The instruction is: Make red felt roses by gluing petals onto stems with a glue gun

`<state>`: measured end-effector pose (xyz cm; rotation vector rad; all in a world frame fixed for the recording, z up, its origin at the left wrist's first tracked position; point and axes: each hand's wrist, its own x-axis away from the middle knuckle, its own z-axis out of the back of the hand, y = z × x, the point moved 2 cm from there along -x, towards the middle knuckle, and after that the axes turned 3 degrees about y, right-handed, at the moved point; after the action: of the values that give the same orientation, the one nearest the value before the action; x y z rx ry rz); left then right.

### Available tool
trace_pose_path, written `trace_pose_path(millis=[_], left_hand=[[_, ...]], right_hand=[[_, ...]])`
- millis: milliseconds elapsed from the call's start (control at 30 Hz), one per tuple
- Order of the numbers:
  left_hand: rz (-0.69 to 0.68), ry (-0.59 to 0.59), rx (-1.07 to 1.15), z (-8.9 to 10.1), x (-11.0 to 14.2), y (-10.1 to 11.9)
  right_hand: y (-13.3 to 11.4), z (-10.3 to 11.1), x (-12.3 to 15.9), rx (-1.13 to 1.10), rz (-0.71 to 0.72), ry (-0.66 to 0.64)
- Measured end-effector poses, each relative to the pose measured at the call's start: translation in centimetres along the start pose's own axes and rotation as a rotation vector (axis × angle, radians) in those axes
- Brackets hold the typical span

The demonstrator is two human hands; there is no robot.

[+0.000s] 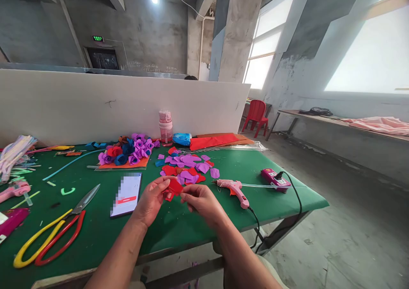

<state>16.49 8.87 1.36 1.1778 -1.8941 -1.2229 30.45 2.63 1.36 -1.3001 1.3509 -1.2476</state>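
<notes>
Over the front of the green table, my left hand (151,200) grips a red paper flower (174,187) between thumb and fingers. From the other side, my right hand (202,200) is closed in a pinch at the flower's right edge; its fingertips partly hide the paper. Just beyond lies a spread of loose purple, red and blue paper petals (203,167). To the right of my right hand a pink glue gun (234,189) rests on its side, its nozzle toward the petals. A phone (126,195) lies left of my left hand.
Large scissors (64,225) with yellow and red handles lie at left. Rolled paper flowers (136,149) are heaped behind the phone. A pink bottle (165,127) stands against the white partition (128,101). A power strip (276,180) with a hanging black cord sits near the right edge.
</notes>
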Motion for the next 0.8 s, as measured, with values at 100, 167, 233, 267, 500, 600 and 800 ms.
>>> trace_pose_path(millis=[100, 167, 233, 267, 500, 600, 800], left_hand=[[-0.014, 0.013, -0.081, -0.04, 0.04, -0.14], [-0.034, 0.032, -0.114, -0.06, 0.07, -0.25], [-0.052, 0.043, -0.125, -0.11, 0.11, -0.29], [-0.058, 0.047, -0.126, -0.15, 0.13, -0.28], [-0.068, 0.076, -0.118, -0.47, 0.26, -0.02], [-0.072, 0.071, -0.12, -0.55, 0.26, -0.01], [-0.074, 0.077, -0.128, -0.57, 0.21, -0.06]], right_hand=[[0.2, -0.16, 0.0, 0.062, 0.01, -0.021], [0.38, -0.2, -0.03, 0.073, 0.008, -0.034], [0.53, -0.21, -0.06, 0.065, 0.003, -0.037], [0.58, -0.21, -0.08, 0.059, 0.0, -0.036], [0.41, -0.21, 0.0, 0.039, -0.009, -0.033], [0.3, -0.2, 0.08, 0.041, -0.017, -0.034], [0.21, -0.29, 0.1, 0.057, -0.026, -0.035]])
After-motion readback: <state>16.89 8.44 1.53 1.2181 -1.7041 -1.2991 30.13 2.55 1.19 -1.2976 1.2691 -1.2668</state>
